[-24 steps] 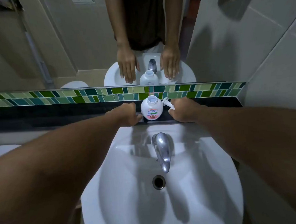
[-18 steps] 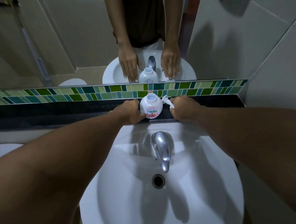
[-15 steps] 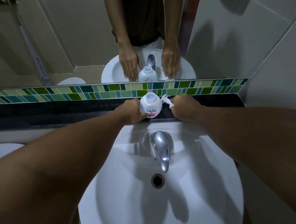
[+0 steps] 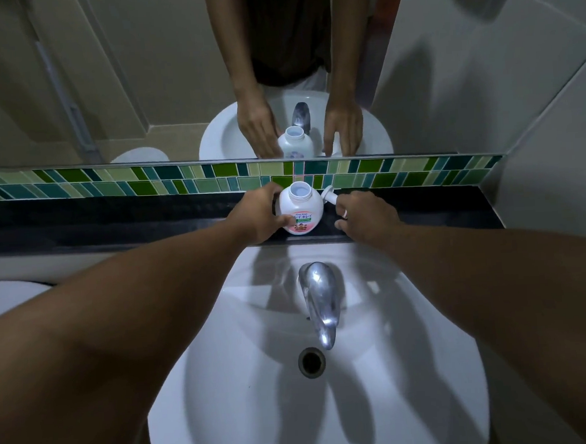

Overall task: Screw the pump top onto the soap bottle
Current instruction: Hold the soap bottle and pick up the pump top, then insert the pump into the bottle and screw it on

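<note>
A white soap bottle [image 4: 301, 209] with a pink label stands upright on the black ledge [image 4: 113, 219] behind the sink, its neck open and uncapped. My left hand [image 4: 255, 217] wraps around the bottle's left side, thumb across the label. Just right of the bottle lies the white pump top [image 4: 329, 196]; only its nozzle end shows, pointing up and left. My right hand [image 4: 365, 215] covers the rest of the pump top with its fingers curled over it. The pump top is apart from the bottle's neck.
A white sink basin [image 4: 226, 380] with a chrome tap [image 4: 318, 299] and a drain [image 4: 311, 362] lies below the ledge. A green tile strip [image 4: 145, 186] and a mirror [image 4: 138, 76] rise behind it. A tiled wall [image 4: 535, 104] closes the right side.
My left hand has closed further around the bottle, thumb now across the label. My right hand stays on the pump top with its fingers slightly more spread.
</note>
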The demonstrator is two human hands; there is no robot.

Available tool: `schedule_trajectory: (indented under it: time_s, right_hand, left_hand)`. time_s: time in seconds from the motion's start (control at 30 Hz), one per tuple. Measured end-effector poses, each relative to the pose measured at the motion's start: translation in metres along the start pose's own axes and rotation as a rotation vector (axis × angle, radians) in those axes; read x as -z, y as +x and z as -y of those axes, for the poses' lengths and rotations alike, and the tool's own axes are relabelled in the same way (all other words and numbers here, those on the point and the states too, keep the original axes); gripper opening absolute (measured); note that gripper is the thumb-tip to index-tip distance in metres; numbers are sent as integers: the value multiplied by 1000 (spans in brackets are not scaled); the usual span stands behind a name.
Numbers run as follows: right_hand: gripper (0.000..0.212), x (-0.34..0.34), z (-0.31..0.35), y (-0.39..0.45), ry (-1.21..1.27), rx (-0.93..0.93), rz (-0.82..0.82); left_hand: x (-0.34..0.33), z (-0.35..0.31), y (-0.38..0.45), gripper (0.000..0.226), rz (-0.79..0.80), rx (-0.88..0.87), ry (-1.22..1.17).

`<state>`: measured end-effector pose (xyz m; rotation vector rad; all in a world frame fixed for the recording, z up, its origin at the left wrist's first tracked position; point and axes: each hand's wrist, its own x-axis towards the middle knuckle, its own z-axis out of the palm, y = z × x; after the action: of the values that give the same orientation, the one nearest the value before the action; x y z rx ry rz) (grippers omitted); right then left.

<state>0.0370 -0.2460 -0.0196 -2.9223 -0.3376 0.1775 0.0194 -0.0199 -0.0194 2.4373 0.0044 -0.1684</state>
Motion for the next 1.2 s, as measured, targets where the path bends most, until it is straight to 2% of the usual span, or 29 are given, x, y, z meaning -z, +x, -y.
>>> schedule_trajectory:
  time_s: [0.17,0.27,0.37,0.47,0.7,0.8,1.0,1.2]
  right_hand:
    - [37,-5,1,-2,-91,-81,-10]
    - [35,-5,2,-1,64,-147,-36]
    - [46,0,3,1,244,-171,-98]
    - [53,9,4,5,356,-110,-130]
    - [33,43,18,7,730,25,-306]
    - [43,59,33,14,856,93,-362]
    - [50,69,54,17,912,212,-343]
    - [59,48,55,18,918,198,-293]
  left_hand:
    - [-1,1,2,61,16,6,-40]
    - [-1,1,3,61,21,9,-41]
    - [-1,0,3,63,30,8,-39]
    - [0,0,3,63,37,7,-34]
    - [0,1,4,63,37,8,-18]
    - [-1,0,3,61,33,8,-30]
    - [-2,0,3,57,32,6,-27]
    - [-1,-1,3,55,45,8,-44]
